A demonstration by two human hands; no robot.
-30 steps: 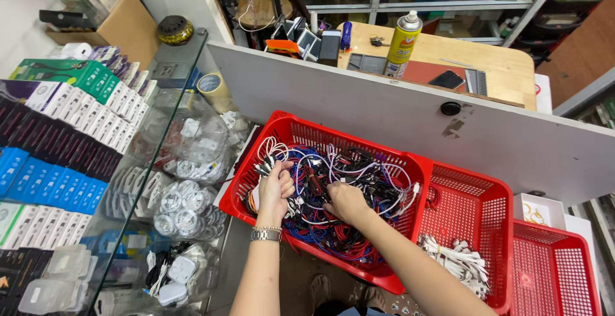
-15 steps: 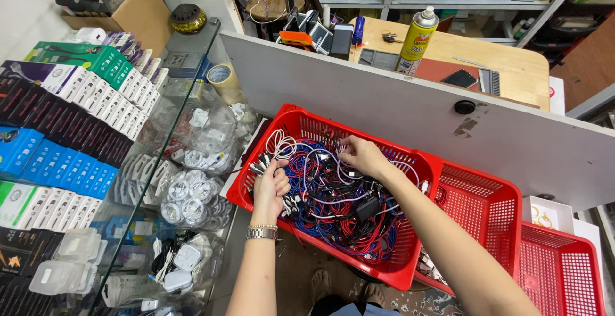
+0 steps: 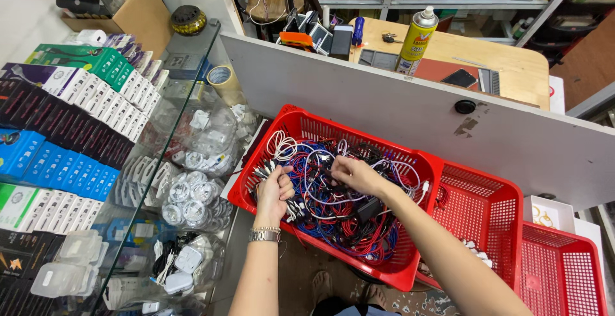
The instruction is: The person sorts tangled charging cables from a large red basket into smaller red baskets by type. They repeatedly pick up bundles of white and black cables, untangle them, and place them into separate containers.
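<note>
Over the nearest red basket, both hands work in a tangle of blue, red and white cables that fills it. The left hand, a metal watch on its wrist, is closed around a bunch of white cable ends at the basket's left side, much as half a second ago. The right hand has drawn back from the far rim toward the middle of the basket and now sits closer to the left hand; its fingers are pinched together on a cable near the top of the pile. Two more red baskets stand in a row to the right. Left of the hands, a glass showcase holds bagged white chargers, with rows of boxes beyond. Behind the grey partition, a yellow spray can stands on a wooden surface.
</note>
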